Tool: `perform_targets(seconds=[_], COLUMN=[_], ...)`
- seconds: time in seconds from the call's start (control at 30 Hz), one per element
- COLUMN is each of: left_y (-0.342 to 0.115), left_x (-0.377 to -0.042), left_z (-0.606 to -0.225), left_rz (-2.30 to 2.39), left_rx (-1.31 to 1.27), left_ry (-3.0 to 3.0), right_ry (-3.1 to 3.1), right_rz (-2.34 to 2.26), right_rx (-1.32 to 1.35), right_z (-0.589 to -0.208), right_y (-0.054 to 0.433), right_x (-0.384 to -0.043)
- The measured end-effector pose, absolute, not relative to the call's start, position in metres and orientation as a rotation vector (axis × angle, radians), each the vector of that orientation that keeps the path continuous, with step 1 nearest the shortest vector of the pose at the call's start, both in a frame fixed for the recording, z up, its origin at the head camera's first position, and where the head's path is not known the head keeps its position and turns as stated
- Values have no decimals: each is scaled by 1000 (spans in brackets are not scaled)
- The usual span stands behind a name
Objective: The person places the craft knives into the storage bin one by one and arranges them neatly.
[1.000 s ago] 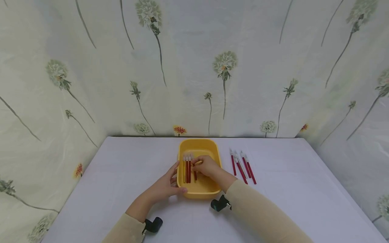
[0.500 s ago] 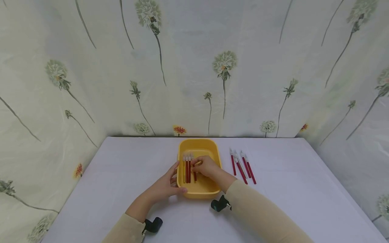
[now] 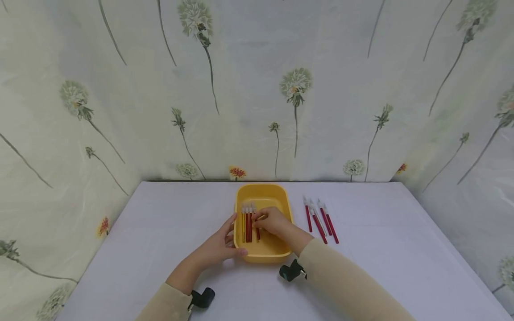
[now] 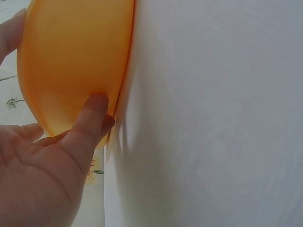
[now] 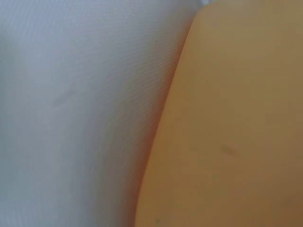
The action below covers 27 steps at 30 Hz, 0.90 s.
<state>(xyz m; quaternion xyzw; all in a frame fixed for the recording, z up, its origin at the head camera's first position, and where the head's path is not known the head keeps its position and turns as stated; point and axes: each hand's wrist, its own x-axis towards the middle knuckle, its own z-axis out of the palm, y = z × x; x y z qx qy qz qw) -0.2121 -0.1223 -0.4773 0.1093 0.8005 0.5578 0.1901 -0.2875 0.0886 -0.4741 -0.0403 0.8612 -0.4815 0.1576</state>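
A yellow plastic tray point(image 3: 268, 257) stands on the white table. My left hand point(image 3: 218, 244) grips its near left corner, thumb over the rim and fingers along the outer wall; the left wrist view shows the fingertips against that wall point(image 4: 75, 61). Inside, one slim yellow stick point(image 3: 243, 228) and several red sticks point(image 3: 249, 228) with whitish tips, pen- or brush-like, lie side by side. My right hand point(image 3: 274, 220) reaches in over the right rim and pinches another red stick point(image 3: 258, 234) just right of that row. Its upper part is partly hidden by the fingers.
Right of the tray, several more red sticks point(image 3: 330, 227) with whitish tips lie loosely fanned, a silvery one point(image 3: 321, 221) among them. The table's far edge meets a flower-printed curtain point(image 3: 257, 133). In the right wrist view the tray wall point(image 5: 236, 118) fills the right side.
Almost nothing differs. The red stick in my right hand has shifted very slightly toward me; the left hand and the tray stay in place.
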Motion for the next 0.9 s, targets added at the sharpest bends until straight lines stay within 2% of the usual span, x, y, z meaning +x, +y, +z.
perform_targets(seconds=[0.57,0.9], left_y=[-122,-121], left_x=[-210,-212], left_z=[-476,-476], left_rz=[1589,1593], left_rx=[312,314], left_ry=[2238,2241], right_ry=[2498,2553], right_rz=[-1479,-1475], right_rx=[-96,-142], right_z=[-475,-445], right_y=[90,98], right_x=[-290,-285])
